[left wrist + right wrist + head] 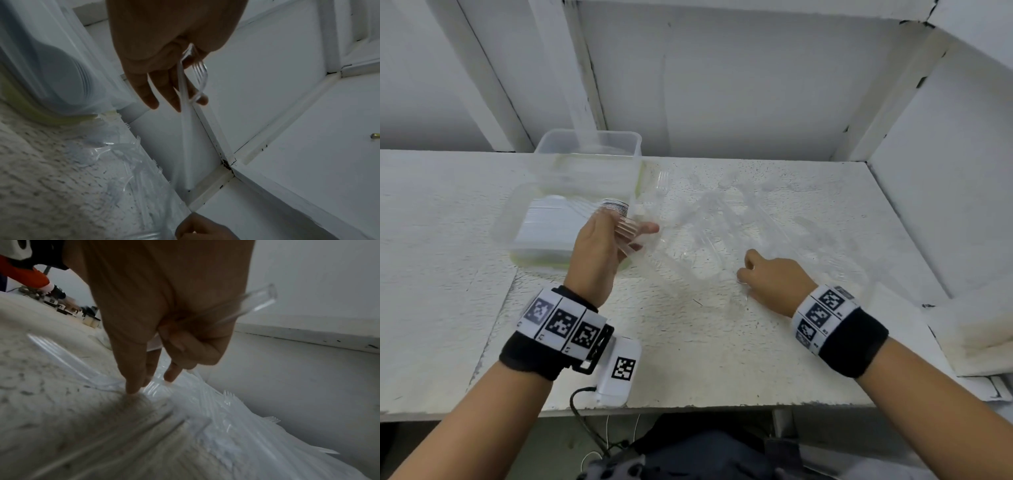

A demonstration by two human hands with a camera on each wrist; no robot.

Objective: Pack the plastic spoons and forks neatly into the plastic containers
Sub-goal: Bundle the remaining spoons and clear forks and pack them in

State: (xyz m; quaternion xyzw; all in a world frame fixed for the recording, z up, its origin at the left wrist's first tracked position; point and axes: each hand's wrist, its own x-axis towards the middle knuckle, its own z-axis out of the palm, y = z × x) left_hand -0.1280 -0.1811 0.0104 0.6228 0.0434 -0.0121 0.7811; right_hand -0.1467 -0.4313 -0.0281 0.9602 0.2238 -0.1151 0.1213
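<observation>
A small stack of clear forks (627, 224) is gripped in the left hand (599, 255) beside the containers (571, 219). Loose cutlery (739, 219) on the tabletop (722, 342) is pinched by the right hand (770, 275); tines are best aligned before stacking.

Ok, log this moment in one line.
left hand: holds forks | right hand: picking from loose cutlery pile | container: part filled

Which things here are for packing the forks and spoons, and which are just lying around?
For the job:
- left hand, holding clear forks
- right hand, picking from the loose cutlery pile
- near container with stacked white cutlery
- far container

Just lying about:
- white shelf walls
- white box on a cable at the table edge
</observation>
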